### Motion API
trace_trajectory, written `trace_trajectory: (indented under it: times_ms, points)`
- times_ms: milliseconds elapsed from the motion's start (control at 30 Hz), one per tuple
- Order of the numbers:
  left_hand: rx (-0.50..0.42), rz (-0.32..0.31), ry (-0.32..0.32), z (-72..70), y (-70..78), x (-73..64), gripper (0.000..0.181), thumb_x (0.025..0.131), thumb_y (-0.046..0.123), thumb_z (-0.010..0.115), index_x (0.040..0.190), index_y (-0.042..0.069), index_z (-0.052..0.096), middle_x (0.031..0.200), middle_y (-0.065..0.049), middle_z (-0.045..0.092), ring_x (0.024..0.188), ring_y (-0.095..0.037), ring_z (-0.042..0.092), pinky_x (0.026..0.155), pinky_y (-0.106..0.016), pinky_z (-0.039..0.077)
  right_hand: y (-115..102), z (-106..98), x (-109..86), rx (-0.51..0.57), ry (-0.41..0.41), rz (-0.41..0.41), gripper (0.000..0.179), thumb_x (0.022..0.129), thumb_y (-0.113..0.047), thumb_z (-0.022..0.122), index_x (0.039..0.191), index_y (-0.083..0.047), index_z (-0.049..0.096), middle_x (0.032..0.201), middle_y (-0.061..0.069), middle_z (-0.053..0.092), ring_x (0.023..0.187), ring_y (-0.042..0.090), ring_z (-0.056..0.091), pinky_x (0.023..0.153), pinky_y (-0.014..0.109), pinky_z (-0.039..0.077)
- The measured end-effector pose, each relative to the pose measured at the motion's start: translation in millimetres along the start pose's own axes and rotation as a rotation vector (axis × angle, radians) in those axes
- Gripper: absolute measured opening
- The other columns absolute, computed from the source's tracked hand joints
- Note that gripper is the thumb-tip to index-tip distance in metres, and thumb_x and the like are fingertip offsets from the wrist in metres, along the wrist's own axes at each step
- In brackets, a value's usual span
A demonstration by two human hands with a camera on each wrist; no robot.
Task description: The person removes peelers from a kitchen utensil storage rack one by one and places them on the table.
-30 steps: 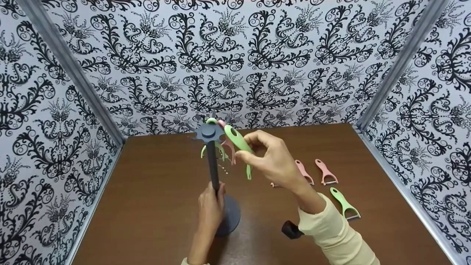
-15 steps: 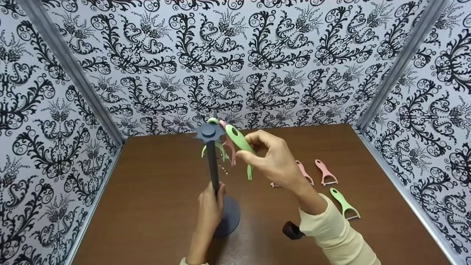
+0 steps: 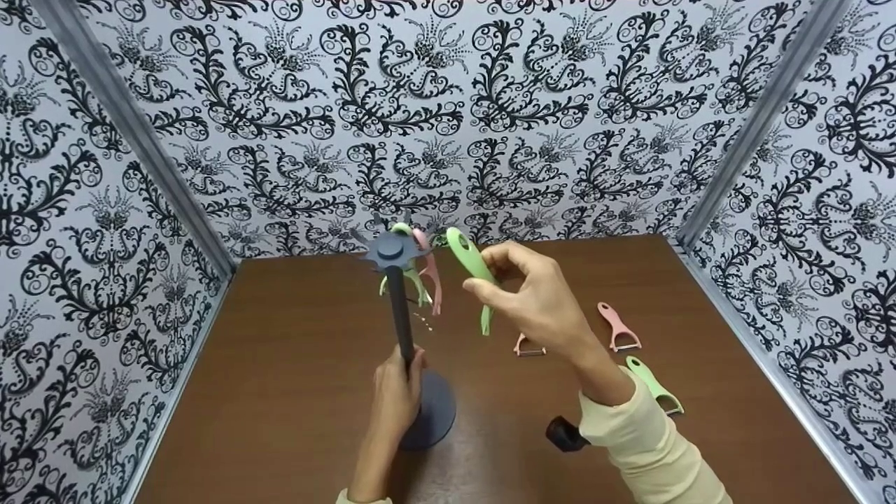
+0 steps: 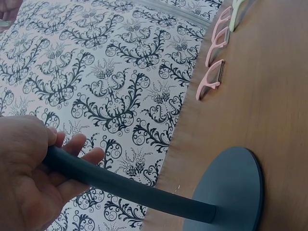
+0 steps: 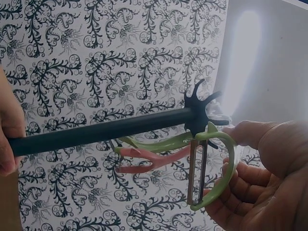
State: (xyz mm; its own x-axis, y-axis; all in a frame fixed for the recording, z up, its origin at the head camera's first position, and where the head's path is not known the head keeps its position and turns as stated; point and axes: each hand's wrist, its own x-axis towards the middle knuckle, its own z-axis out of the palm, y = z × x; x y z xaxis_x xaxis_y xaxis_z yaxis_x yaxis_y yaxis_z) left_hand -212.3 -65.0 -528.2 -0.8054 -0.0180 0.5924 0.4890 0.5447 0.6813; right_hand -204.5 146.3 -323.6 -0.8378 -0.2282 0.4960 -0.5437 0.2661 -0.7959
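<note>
My right hand (image 3: pixel 542 297) pinches the green Y-peeler (image 3: pixel 474 263), probably light and stiff, safest by its handle (image 3: pixel 469 257); my left hand (image 3: pixel 397 392) grips the utensil stand (image 3: pixel 399 308).

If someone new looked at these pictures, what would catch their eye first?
Probably the black-and-white scrollwork wall behind the brown table. Next, near the head view's middle, the dark stand gripped by the left hand, with a green peeler and pink peeler hanging at its top. Just right of it, the right hand holds up a second green peeler.
</note>
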Motion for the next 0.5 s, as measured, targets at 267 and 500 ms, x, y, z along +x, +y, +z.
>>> trace_trajectory:
  times_ms: [267,500]
  points:
    - [-0.037,0.005,-0.03,-2.8,-0.8,0.9,0.012,0.103,0.003,0.063,0.092,0.006,0.062,0.076,0.0,0.066,0.066,-0.015,0.061,0.06,-0.035,0.051,9,-15,-4.5,-0.004,0.038,0.028,0.023,0.09,-0.007,0.082,0.108,0.0,0.07,0.09,0.009,0.068,0.075,0.023,0.068,0.067,0.028,0.055]
    - [-0.087,-0.007,-0.075,-3.8,-1.0,0.8,0.01,0.105,0.004,0.059,0.095,0.003,0.062,0.08,-0.004,0.068,0.068,-0.016,0.063,0.06,-0.031,0.051,21,-34,-9.5,-0.054,0.083,0.066,0.021,0.088,-0.006,0.083,0.105,0.0,0.072,0.088,0.008,0.068,0.074,0.02,0.064,0.067,0.025,0.053]
